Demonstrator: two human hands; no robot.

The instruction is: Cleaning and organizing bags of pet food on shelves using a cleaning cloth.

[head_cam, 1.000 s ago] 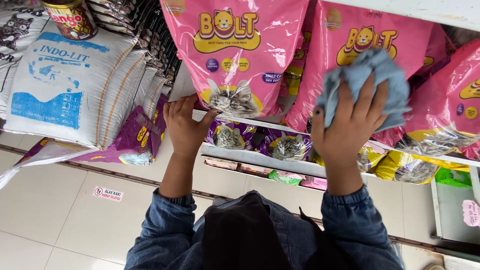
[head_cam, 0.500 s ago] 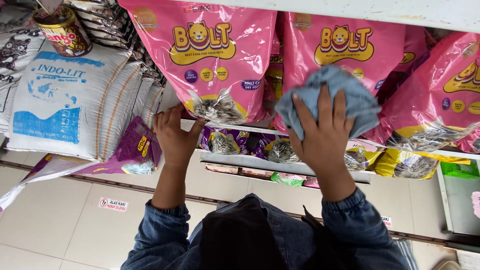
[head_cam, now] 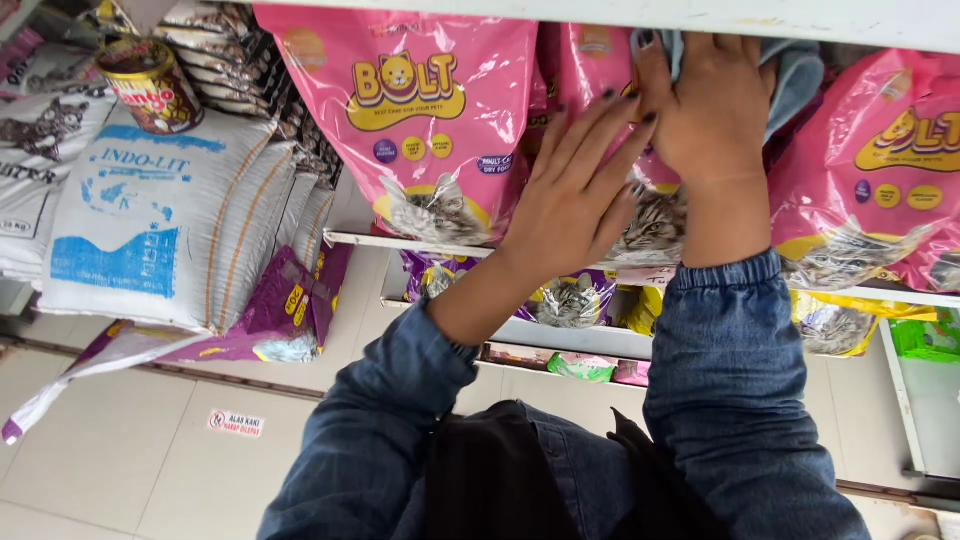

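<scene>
Right hand (head_cam: 712,105) high up, grip closed over a blue cloth (head_cam: 795,75), pressing it against the middle pink pet-food bag (head_cam: 600,70); left hand (head_cam: 580,190) open, fingers spread flat on that same bag, gripping nothing; bag upright on the white shelf (head_cam: 350,238); white sack (head_cam: 150,220) leaning well left.

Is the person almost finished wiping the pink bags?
Hard to tell what is wiped; no bag shows a clear mark. In hand: the right hand presses a blue cloth on the middle pink bag, steadied by the left hand. The purple bags below look untouched.
</scene>
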